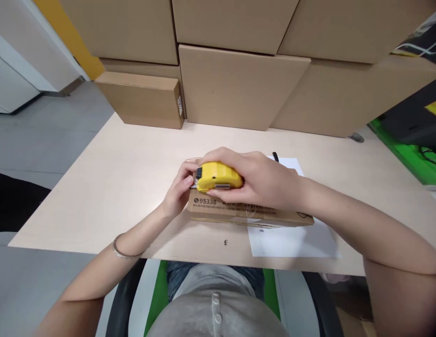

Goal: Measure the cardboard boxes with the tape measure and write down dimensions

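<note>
Gripping a yellow tape measure (221, 175) at the frame's centre, the right hand (262, 180) curls around it, over a printed cardboard box (239, 213). The left hand (178, 191), partly curled, is at the box's left end beside the metal tip (194, 185); whether it pinches anything, I cannot tell. White paper (291, 241) lies partly under the box.
</note>
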`<state>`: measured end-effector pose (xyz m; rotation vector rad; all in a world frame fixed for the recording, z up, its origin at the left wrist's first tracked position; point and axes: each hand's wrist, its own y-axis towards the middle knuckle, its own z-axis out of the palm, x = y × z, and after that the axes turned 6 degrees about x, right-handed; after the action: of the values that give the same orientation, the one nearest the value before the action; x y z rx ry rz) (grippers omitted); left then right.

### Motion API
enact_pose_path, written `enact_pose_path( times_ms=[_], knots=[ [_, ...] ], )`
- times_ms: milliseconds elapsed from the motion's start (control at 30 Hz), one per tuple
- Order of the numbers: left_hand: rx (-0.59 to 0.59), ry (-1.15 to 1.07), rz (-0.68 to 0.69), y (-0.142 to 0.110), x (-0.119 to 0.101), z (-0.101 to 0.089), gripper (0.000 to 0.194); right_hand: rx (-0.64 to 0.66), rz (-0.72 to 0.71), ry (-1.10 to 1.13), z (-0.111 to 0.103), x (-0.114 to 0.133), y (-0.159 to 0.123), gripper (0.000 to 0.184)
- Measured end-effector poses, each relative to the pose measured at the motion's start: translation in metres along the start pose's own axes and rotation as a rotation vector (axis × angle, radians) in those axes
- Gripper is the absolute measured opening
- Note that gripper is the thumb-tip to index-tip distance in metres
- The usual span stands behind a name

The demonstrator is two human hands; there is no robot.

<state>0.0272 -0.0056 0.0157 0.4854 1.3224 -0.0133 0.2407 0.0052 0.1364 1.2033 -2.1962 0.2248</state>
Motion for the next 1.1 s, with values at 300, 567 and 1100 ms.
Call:
enact_pose_path(
  times_ms=[300,567,1100],
  knots=[
    [0.050,-0.043,0.024,0.004,0.001,-0.008,0.022,-0.366,0.267,0.011,-0.028,-0.035,-0.132,0.037],
    [0.066,0.021,0.070,0.007,0.002,-0.011,0.023,-0.475,0.427,0.128,-0.021,-0.052,-0.178,0.036],
    [0.095,0.101,0.170,0.000,0.004,-0.013,0.049,-0.271,0.277,-0.046,-0.023,-0.013,-0.108,0.029]
  ],
)
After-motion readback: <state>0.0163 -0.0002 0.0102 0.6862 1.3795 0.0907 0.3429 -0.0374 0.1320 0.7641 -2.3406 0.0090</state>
